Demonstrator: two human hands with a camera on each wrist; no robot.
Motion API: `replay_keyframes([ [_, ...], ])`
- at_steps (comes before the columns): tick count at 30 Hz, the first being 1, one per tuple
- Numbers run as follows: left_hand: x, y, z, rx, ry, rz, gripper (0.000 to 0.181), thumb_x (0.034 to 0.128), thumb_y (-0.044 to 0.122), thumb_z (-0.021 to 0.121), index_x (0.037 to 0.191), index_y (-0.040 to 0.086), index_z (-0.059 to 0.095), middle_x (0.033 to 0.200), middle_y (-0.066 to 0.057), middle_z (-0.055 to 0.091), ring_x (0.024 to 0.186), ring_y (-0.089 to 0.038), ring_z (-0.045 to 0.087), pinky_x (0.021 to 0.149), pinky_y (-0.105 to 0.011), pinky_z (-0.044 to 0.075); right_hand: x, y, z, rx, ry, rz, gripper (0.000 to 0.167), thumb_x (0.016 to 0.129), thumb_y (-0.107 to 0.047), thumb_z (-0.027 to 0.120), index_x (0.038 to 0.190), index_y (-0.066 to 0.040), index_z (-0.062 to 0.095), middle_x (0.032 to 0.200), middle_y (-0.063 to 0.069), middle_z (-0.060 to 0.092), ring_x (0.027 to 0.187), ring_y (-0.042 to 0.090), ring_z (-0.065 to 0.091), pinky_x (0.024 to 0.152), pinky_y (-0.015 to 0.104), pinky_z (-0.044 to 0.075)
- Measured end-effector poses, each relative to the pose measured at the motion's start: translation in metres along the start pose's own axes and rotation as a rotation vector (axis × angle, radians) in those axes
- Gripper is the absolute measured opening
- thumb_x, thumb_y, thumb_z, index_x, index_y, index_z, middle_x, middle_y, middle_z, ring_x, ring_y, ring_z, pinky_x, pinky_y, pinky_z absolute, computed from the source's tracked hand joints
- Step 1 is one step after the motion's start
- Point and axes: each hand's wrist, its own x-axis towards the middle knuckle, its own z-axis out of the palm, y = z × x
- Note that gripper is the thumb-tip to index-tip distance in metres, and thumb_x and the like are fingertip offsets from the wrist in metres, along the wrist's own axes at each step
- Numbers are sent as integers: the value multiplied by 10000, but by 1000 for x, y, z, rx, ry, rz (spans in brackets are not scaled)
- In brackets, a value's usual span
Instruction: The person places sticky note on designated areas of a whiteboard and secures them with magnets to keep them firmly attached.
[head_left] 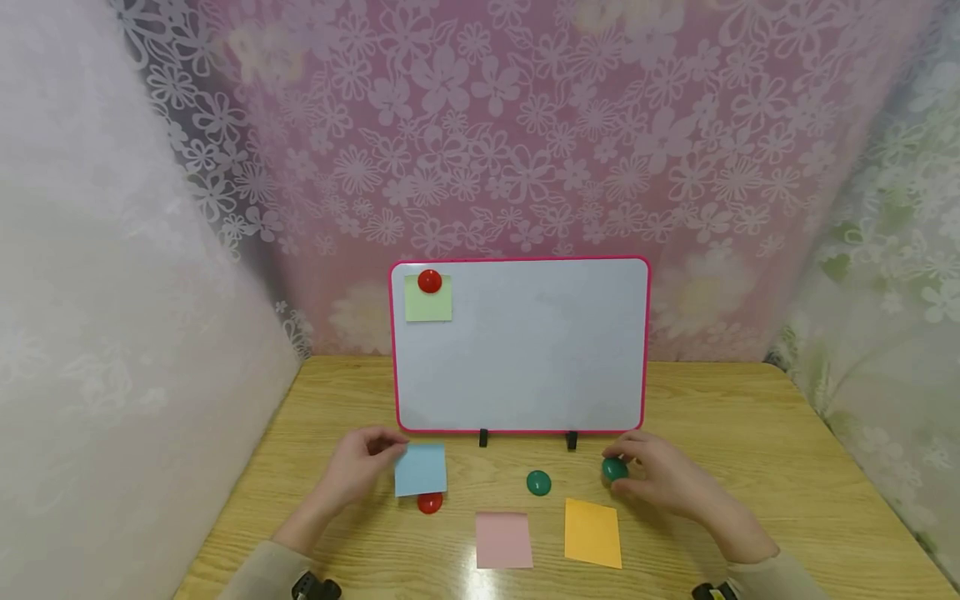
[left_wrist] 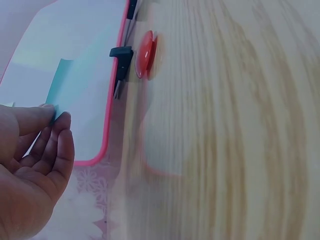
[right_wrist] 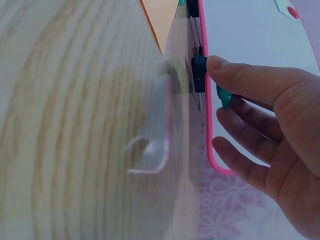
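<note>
Between thumb and fingertips, my left hand pinches a blue sticky note by its upper left corner. The note hangs in front of the whiteboard's lower left, partly covering a red round magnet on the table. My right hand holds a green round magnet in its fingers, near the board's lower right corner. In the right wrist view that green magnet shows between thumb and fingers. The left wrist view shows the blue note at my left fingertips.
A pink-framed whiteboard stands on black feet. A red magnet sits on a pale green note at its upper left. Another green magnet, a pink note and an orange note lie on the wooden table.
</note>
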Motion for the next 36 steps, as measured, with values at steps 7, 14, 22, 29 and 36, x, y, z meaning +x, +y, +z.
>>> replay_keyframes([
  [7, 1, 2, 5, -5, 9, 10, 72, 1000, 94, 767, 1025, 143, 813, 963, 34, 757, 849, -160, 656, 732, -274, 547, 1, -4, 0, -8, 17, 11, 394, 870, -163, 911, 1220, -75, 756, 1157, -27, 679, 991, 167, 672, 836, 412, 614],
  [14, 3, 3, 9, -58, 1, 33, 67, 998, 82, 766, 1031, 118, 812, 987, 4, 765, 875, -162, 667, 758, -268, 555, 2, -8, -1, -8, 29, 15, 403, 873, -161, 909, 1236, -81, 754, 1177, -21, 681, 1005, 177, 683, 827, 405, 614],
  [22, 6, 7, 15, -56, -6, 8, 92, 1003, 113, 768, 1059, 166, 818, 997, 35, 759, 904, -179, 675, 773, -281, 568, 4, -10, 0, -20, 42, 20, 426, 870, -155, 910, 1255, -65, 750, 1173, -32, 689, 997, 175, 683, 825, 398, 608],
  [29, 9, 8, 19, -94, -28, 15, 109, 1013, 115, 757, 1101, 138, 816, 1001, 10, 755, 917, -231, 681, 765, -288, 570, 5, -13, 0, -18, 53, 10, 428, 871, -153, 909, 1258, -60, 751, 1165, -52, 689, 998, 158, 683, 827, 398, 607],
  [36, 11, 11, 22, -97, -15, 15, 114, 1008, 116, 763, 1103, 149, 816, 987, 10, 749, 899, -231, 667, 755, -285, 561, 8, -14, -1, -20, 53, -9, 413, 887, -172, 900, 1261, -75, 754, 1180, -47, 695, 1011, 167, 683, 838, 406, 607],
])
